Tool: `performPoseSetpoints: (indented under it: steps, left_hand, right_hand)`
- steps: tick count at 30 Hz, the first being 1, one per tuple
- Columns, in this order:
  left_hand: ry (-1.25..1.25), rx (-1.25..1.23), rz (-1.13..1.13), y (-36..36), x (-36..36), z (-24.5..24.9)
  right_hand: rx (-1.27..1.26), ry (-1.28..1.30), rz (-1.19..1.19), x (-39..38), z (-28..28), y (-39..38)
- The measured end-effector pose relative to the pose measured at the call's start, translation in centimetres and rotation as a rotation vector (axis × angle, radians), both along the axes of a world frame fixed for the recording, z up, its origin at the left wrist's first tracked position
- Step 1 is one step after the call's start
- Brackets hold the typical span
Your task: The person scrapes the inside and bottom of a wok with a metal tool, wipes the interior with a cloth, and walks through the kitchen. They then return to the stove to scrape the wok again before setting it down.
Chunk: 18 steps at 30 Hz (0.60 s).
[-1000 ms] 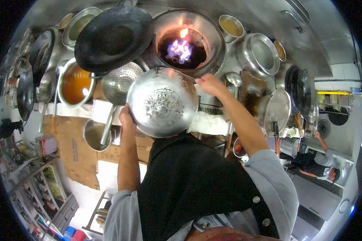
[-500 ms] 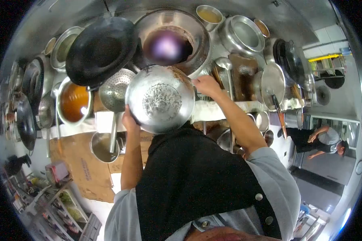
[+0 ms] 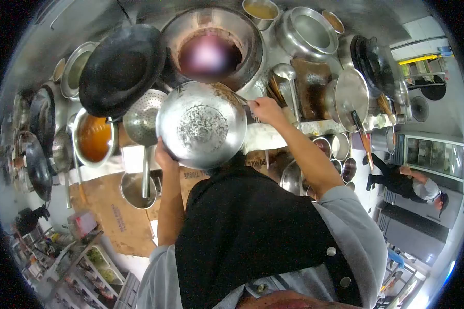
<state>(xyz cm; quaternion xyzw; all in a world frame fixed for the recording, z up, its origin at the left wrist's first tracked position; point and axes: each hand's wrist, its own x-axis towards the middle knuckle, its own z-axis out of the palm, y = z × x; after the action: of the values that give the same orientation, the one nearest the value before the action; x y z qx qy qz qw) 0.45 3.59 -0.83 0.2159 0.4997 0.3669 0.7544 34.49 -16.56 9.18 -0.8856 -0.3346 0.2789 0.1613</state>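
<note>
A round silver metal pan (image 3: 202,126) with a worn, mottled centre is held tilted in front of my apron. My left hand (image 3: 165,155) grips its lower left rim. At the upper right of the pan, my right hand (image 3: 266,110) is closed on its handle. Behind the pan is a round stove burner (image 3: 211,54) with a purple-white glow inside. A large black wok (image 3: 119,72) stands tilted to the left of the burner. Below that wok lies a perforated ladle (image 3: 143,117).
Orange liquid fills a bowl (image 3: 94,138) at the left. A ladle (image 3: 285,72), a steel pot (image 3: 312,33) and a strainer (image 3: 351,98) stand on the right. Flattened cardboard (image 3: 116,216) lies below the counter. Another person (image 3: 412,183) stands far right.
The view has shifted slightly, and the pan sits a little further left in it. Both hands keep their hold. The other person at the far right has changed posture.
</note>
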Motion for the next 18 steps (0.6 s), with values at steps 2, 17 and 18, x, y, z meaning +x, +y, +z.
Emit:
performPoseSetpoints:
  steps: [2, 17, 18]
  left_hand:
    - [0.043, 0.028, -0.024, -0.2, 0.3, 0.4]
    - [0.124, 0.057, 0.036, 1.2, -0.9, -3.5]
    - [0.168, 0.094, 0.032, 0.8, -0.4, -3.1]
  right_hand:
    - [0.031, -0.078, 0.034, -0.8, -0.3, -0.6]
    - [0.480, -0.225, 0.175, 1.3, -3.7, 2.8]
    - [0.520, -0.260, 0.196, 1.6, -4.2, 3.1]
